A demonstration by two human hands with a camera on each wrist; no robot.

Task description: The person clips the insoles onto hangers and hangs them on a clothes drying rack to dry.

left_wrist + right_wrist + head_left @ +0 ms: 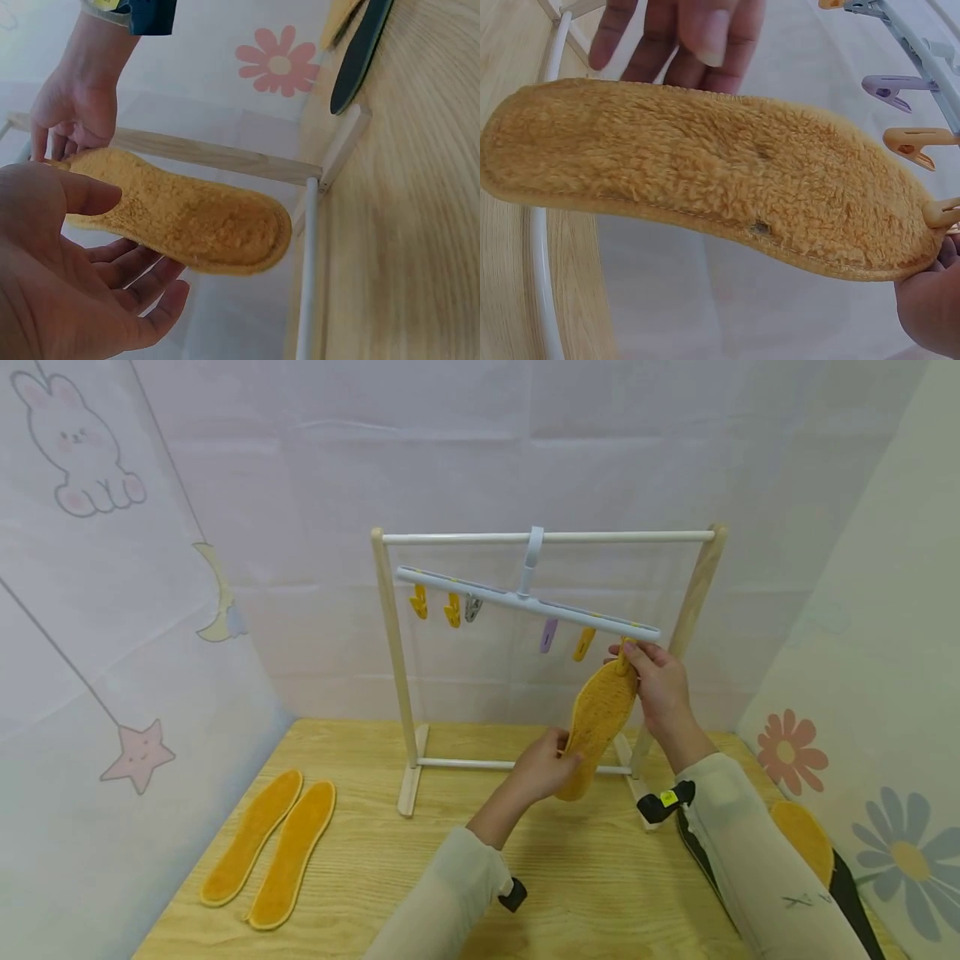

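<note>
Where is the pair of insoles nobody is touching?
In the head view, the pair lies on the table's left side, left of the rack.

Both arms wear long, pale cream sleeves, the left sleeve (450,893) plain and the right sleeve (757,868) marked with small dark scribbles near the elbow. A black wrist strap (663,803) with a yellow tag sits at the right cuff; a black mount (513,895) shows under the left cuff. Both hands are bare, nails short and unpainted.
</note>
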